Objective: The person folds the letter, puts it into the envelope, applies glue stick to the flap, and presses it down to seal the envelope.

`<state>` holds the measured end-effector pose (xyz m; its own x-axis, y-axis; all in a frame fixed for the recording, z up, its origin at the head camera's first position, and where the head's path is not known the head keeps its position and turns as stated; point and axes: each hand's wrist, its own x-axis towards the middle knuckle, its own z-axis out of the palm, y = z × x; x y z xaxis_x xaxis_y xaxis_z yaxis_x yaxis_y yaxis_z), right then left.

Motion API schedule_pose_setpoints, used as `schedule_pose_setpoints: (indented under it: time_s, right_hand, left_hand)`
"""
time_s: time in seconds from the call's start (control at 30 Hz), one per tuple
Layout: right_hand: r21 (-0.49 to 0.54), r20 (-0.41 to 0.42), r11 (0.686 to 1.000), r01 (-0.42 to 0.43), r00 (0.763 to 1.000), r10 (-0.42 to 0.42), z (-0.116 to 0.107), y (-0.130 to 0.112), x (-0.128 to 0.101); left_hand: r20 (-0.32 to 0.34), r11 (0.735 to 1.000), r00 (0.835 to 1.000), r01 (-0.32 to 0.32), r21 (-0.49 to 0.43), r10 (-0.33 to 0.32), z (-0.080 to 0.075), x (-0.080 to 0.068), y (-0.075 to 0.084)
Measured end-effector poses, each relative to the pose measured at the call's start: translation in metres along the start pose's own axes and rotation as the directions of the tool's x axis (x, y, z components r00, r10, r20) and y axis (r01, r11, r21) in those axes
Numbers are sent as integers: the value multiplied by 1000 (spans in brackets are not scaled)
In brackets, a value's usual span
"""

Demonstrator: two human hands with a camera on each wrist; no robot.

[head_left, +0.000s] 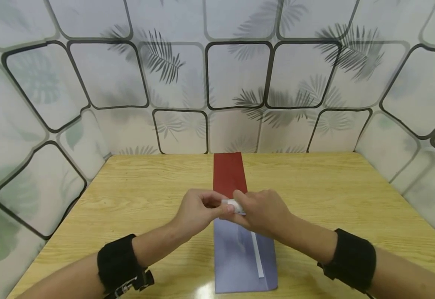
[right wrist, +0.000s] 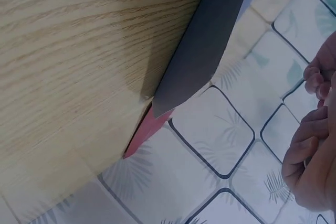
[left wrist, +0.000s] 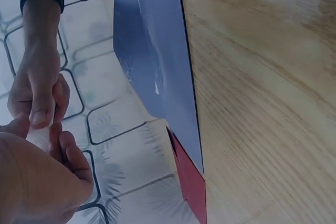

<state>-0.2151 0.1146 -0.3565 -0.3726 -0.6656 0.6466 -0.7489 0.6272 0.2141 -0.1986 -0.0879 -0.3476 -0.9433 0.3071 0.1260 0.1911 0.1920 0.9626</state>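
Both hands meet above the middle of the wooden desk [head_left: 135,195], over the seam where a red sheet [head_left: 227,172] and a bluish-purple sheet [head_left: 239,257] lie end to end. Left hand [head_left: 198,209]: fingers curled, thumb and fingertips pinching a small white object [head_left: 234,204]; grip closed on it. Right hand [head_left: 264,211]: fingers also curled around the same white object from the other side; grip closed on it. The two hands touch or nearly touch at the object, which sits between them, raised off the desk surface rather than resting on it. What the object is cannot be told; only a small pale part shows between the fingers. In the left wrist view the white object [left wrist: 39,135] appears as a pale strip clamped between the left hand [left wrist: 37,182] in the foreground and the right hand [left wrist: 37,93] beyond it. The right wrist view shows curled fingers [right wrist: 310,150] at the frame edge, and the object itself is barely discernible. Purple sheet lies flat, near edge towards the person, with a narrow white strip [head_left: 257,255] lying lengthwise on its right half. Red sheet extends from the hands to the far desk edge. Black bands sit on both wrists. Behind the desk, wall panels [head_left: 239,74] printed with dark rounded outlines and leaf motifs.
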Motion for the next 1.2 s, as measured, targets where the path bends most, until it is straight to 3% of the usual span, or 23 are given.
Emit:
schedule_pose_setpoints:
  time_s: [0.27, 0.37, 0.43, 0.57, 0.63, 0.7, 0.83, 0.9, 0.97, 1.1, 1.2]
  right_hand:
    - [-25, 51, 998, -52, 997, 53, 0, 5, -2]
    - [8, 79, 997, -71, 994, 70, 0, 8, -5]
    - [56, 110, 995, -79, 991, 73, 0, 10, -7]
    - [191, 187, 974, -119, 979, 83, 0, 14, -12]
    - [258, 245, 950, -177, 963, 113, -1, 15, -15]
    - [331, 308, 907, -261, 938, 157, -2, 17, -17]
    - [474, 388, 777, -415, 890, 238, -4, 21, -19]
    - [535, 395, 713, -453, 880, 262, -5, 22, -18]
    - [578, 385, 670, -466, 879, 280, -4, 23, -17]
    - [621, 370, 612, -490, 871, 323, -1, 26, -16]
    - [635, 373, 573, -519, 855, 361, 0, 27, -16]
  left_hand:
    - [-18, 999, 999, -43, 15, 43, -8, 2, -4]
    - [-44, 983, 989, -136, 123, 143, -18, 4, -6]
    - [-62, 953, 972, -208, 222, 226, -26, 6, -10]
    - [-70, 842, 918, -325, 431, 390, -45, 13, -22]
    - [-49, 768, 896, -350, 537, 442, -54, 16, -30]
    - [-11, 683, 887, -347, 643, 462, -64, 18, -37]
    - [64, 529, 908, -298, 794, 415, -81, 19, -55]
    - [91, 462, 920, -274, 844, 380, -87, 19, -64]
    - [112, 402, 927, -262, 877, 359, -93, 19, -72]
    - [134, 330, 942, -238, 914, 308, -99, 18, -82]
    - [147, 322, 953, -231, 918, 265, -101, 19, -86]
